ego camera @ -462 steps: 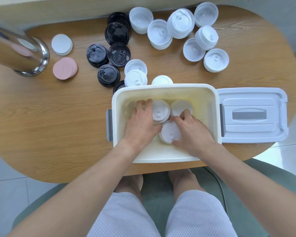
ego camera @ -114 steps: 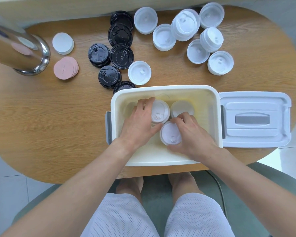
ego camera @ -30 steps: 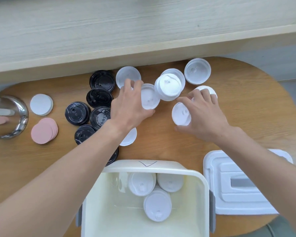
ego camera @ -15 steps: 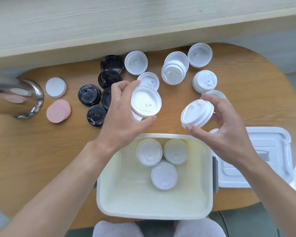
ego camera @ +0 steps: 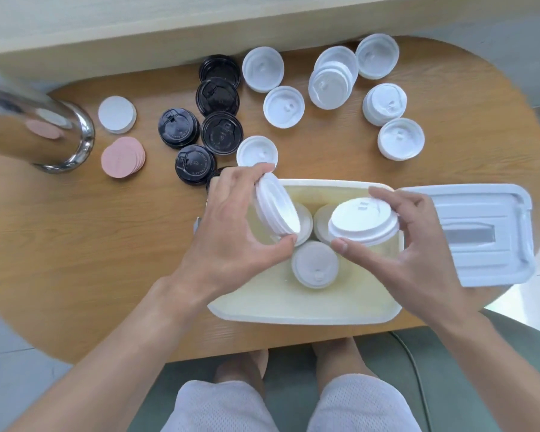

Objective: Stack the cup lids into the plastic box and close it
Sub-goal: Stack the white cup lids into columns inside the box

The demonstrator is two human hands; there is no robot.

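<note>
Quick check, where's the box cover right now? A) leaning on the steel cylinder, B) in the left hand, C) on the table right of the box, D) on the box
C: the cover lies flat on the table just right of the open box, while each hand grips white lids.

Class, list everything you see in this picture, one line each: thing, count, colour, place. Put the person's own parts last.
table: one, wooden, under everything
box: one, cream, open, near edge
box lid: one, white, right of box
lid stacks in box: three, white, on the floor of the box
loose white lids: eight lids or stacks, far side of table
black lids: six at least, far left of box
pink discs: one stack, left
white disc: one, behind the pink ones
steel cylinder: one, far left
left hand: grips a tilted white stack over box
right hand: grips an upright white stack over box
legs: two, below table
</note>
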